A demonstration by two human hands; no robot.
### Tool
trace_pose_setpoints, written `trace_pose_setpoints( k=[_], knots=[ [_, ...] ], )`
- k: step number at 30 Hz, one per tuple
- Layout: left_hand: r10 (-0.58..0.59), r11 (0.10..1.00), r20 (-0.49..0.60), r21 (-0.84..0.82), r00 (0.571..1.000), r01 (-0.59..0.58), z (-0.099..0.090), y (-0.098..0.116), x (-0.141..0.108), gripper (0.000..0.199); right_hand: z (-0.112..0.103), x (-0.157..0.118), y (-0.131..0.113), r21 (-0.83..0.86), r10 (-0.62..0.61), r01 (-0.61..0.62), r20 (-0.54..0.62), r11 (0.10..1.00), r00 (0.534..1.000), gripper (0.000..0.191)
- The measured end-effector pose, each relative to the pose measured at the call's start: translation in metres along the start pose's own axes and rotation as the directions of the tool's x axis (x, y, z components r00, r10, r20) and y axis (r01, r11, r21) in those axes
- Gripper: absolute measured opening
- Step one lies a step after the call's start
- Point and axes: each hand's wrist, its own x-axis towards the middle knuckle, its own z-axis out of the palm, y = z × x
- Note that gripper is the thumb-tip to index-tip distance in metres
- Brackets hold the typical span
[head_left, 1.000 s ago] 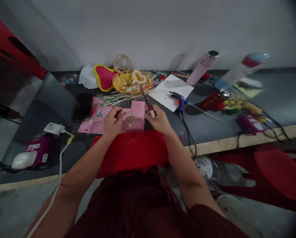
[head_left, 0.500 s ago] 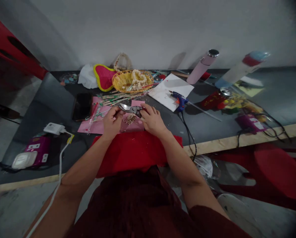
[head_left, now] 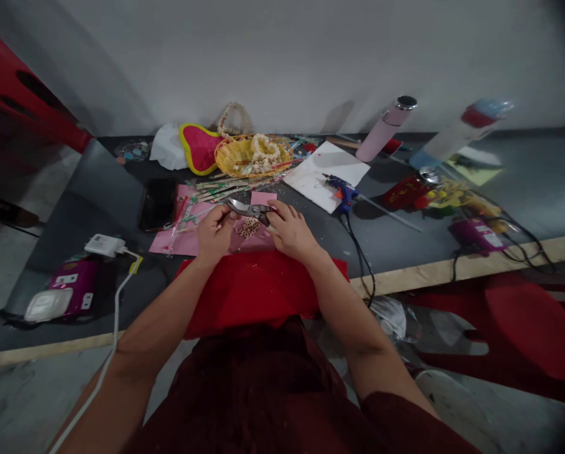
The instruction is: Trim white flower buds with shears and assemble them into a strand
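Observation:
My right hand [head_left: 291,230] is wrapped round the handles of pruning shears [head_left: 249,209], whose metal blades point left. At the blade tips my left hand [head_left: 214,234] is closed, thumb and fingers together. Whatever lies between those fingers is too small to make out. Below the shears, a small heap of pale cut pieces [head_left: 248,227] rests on pink paper [head_left: 181,243]. Thin sticks [head_left: 230,185] with green bits lie just behind my hands.
A yellow basket [head_left: 226,165] holding strung pale pieces stands at the back. To the right are a glue gun [head_left: 343,194] on white board [head_left: 313,178], a pink flask [head_left: 386,129] and a red can [head_left: 412,189]. Left lie a phone [head_left: 158,204] and a charger [head_left: 104,244]. Red cloth [head_left: 258,290] covers the front edge.
Almost nothing differs. Both hands and the shears stay in the same place, with only a very slight shift of the view.

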Motion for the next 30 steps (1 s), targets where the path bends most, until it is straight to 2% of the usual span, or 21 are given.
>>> trace_pose_setpoints(
  k=[7, 14, 22, 26, 30],
  knots=[
    [-0.016, 1.000, 0.002, -0.006, 1.000, 0.016, -0.001, -0.002, 0.000, 0.023, 0.000, 0.002, -0.001, -0.080, -0.003, 0.006, 0.044, 0.997, 0.999, 0.032],
    [-0.009, 0.999, -0.009, -0.037, 1.000, 0.008, -0.001, -0.006, 0.001, 0.024, 0.000, 0.004, 0.001, -0.102, 0.008, -0.006, 0.022, 0.995, 1.000, 0.029],
    [0.008, 0.999, -0.035, -0.050, 0.999, -0.009, 0.001, -0.007, 0.000, 0.019, 0.006, 0.005, 0.003, -0.008, 0.181, -0.181, 0.006, 0.984, 0.984, 0.025],
    [0.006, 0.995, -0.032, -0.096, 0.999, -0.009, 0.002, -0.007, 0.000, 0.019, 0.008, 0.005, 0.018, 0.016, 0.291, -0.291, -0.049, 0.957, 0.955, 0.022],
    [0.019, 0.996, -0.013, -0.088, 1.000, -0.020, 0.002, -0.006, 0.000, 0.022, 0.012, 0.002, 0.034, 0.009, 0.325, -0.325, -0.024, 0.946, 0.945, 0.021]
  ],
)
